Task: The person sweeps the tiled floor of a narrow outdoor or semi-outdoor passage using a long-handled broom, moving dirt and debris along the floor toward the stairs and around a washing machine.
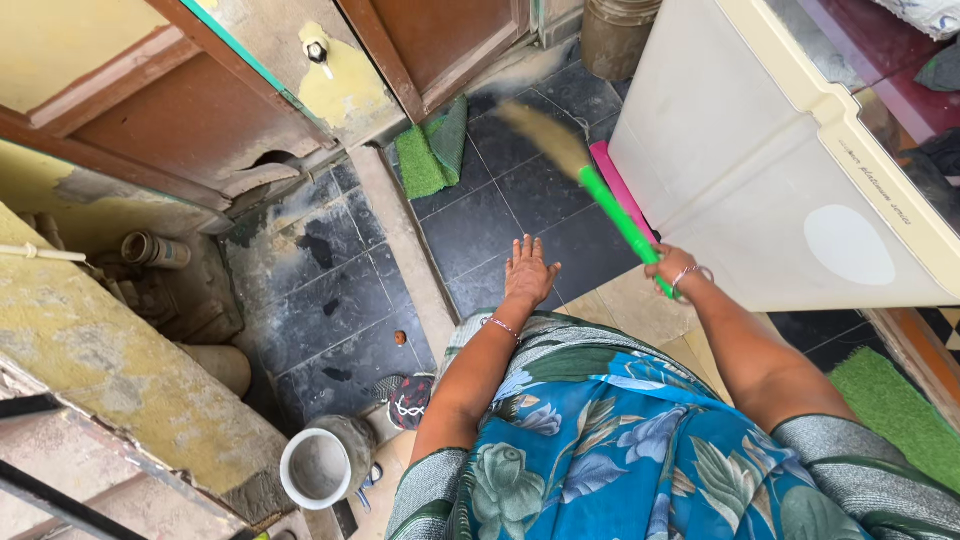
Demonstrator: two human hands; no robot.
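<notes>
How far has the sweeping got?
Mid-sweep. The right hand swings the green-handled broom over the dark tiles, which look fairly clean; the left hand hangs free. Dust remains by the doorway and on the outer tiles.

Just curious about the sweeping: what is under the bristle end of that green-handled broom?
Under the blurred bristles of the broom, held in the right hand, lie dark floor tiles with pale grout lines. A pink flat object lies partly beneath the handle. The tile directly under the bristles is hidden.
</notes>
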